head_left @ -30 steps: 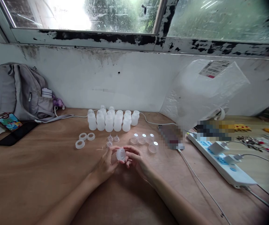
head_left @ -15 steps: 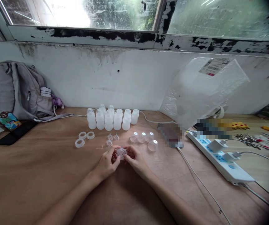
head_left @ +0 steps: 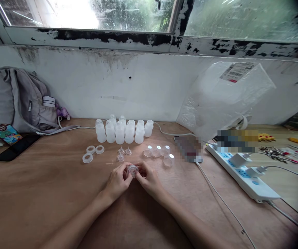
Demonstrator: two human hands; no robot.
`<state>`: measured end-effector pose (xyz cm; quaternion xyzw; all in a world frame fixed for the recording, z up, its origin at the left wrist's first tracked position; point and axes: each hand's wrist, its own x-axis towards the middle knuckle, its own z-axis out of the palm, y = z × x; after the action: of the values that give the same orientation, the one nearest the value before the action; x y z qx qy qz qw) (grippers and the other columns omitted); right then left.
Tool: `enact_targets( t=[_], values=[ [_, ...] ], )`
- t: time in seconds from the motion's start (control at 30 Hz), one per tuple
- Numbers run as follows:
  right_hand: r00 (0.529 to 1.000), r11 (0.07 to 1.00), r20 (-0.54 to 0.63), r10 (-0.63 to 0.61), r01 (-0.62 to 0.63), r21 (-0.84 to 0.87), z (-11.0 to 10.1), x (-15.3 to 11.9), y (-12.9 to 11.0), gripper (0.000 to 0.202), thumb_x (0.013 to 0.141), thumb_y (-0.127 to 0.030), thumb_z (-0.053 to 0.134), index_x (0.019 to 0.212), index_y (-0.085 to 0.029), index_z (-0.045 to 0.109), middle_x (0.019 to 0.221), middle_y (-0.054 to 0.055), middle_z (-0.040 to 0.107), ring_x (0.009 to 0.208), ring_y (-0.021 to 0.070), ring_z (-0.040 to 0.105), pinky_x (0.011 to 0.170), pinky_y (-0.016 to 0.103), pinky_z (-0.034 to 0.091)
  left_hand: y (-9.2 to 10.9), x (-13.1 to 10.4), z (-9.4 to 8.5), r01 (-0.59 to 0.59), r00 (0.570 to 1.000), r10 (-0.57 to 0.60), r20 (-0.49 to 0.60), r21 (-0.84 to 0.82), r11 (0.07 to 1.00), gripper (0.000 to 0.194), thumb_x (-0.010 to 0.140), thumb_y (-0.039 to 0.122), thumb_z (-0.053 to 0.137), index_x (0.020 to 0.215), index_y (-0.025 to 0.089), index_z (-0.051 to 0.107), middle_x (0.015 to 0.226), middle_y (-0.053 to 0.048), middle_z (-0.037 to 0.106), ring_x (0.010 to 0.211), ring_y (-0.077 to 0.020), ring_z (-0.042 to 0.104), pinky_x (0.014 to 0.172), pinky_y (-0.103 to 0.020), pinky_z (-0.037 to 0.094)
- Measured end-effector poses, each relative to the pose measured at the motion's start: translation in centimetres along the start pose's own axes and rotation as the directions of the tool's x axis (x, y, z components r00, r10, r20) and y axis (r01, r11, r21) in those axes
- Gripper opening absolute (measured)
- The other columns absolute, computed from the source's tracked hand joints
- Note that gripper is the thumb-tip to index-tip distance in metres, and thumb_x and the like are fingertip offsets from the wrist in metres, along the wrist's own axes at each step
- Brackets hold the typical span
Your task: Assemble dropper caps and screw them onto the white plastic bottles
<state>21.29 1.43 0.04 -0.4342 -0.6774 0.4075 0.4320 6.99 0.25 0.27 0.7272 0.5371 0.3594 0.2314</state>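
Observation:
Between the fingertips of my left hand (head_left: 118, 178) and my right hand (head_left: 149, 178) is a translucent baby bottle collar ring (head_left: 132, 170), with what looks like a clear nipple set inside it. Both hands are closed on its sides, low over the wooden table. Just beyond them stand three clear bottle nipples (head_left: 120, 157), tips up. To their left lie three loose collar rings (head_left: 87, 158). On the right are several clear bottle caps (head_left: 168, 160). Frosted baby bottles (head_left: 120, 133) stand grouped behind, some with clear tops on.
A phone (head_left: 189, 148) on a cable and a white power strip (head_left: 242, 173) with chargers lie to the right. A plastic bag (head_left: 224, 100) leans on the wall. At left are a grey backpack (head_left: 16, 100) and a dark flat object (head_left: 18, 148).
The collar ring has tilted in my fingers and shifted slightly left, and my right fingers have moved along its rim. The loose parts on the table stay where they were.

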Motion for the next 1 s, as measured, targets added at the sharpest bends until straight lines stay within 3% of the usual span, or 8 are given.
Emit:
enact_targets(
  t=[0.2,0.53,1.0],
  values=[
    [0.999,0.999,-0.008,-0.046,0.046,-0.021,0.24,-0.10,0.05,0.008,0.074,-0.026,0.051,0.078,-0.019,0.054,0.062,-0.001,0.058,0.050,0.0097,0.049,0.045,0.021,0.037,-0.02,0.05,0.00,0.025,1.000,-0.025,0.007,-0.004,1.000,0.017,0.072,0.020,0.047,0.087,0.019,0.054,0.070,0.001,0.060,0.055,-0.0103,0.051,0.054,-0.021,0.040],
    [0.999,0.998,0.014,0.030,-0.031,0.055,-0.18,0.04,0.31,0.014,0.076,-0.029,0.051,0.086,-0.020,0.055,0.069,0.001,0.060,0.056,0.0129,0.054,0.052,0.025,0.043,0.09,0.13,-0.07,0.047,0.999,-0.045,0.023,-0.116,0.992,0.017,0.076,0.026,0.046,0.090,0.020,0.054,0.073,0.001,0.063,0.057,-0.0110,0.056,0.056,-0.021,0.043],
    [0.999,0.997,-0.012,0.032,-0.031,0.067,0.13,-0.06,0.17,0.019,0.077,-0.036,0.051,0.081,-0.020,0.059,0.061,0.001,0.057,0.050,0.0122,0.049,0.046,0.023,0.039,0.15,0.04,-0.04,0.050,0.999,-0.049,0.009,-0.126,0.991,0.021,0.083,0.031,0.037,0.082,0.018,0.053,0.066,0.001,0.058,0.056,-0.0108,0.053,0.054,-0.020,0.040]
  ],
)
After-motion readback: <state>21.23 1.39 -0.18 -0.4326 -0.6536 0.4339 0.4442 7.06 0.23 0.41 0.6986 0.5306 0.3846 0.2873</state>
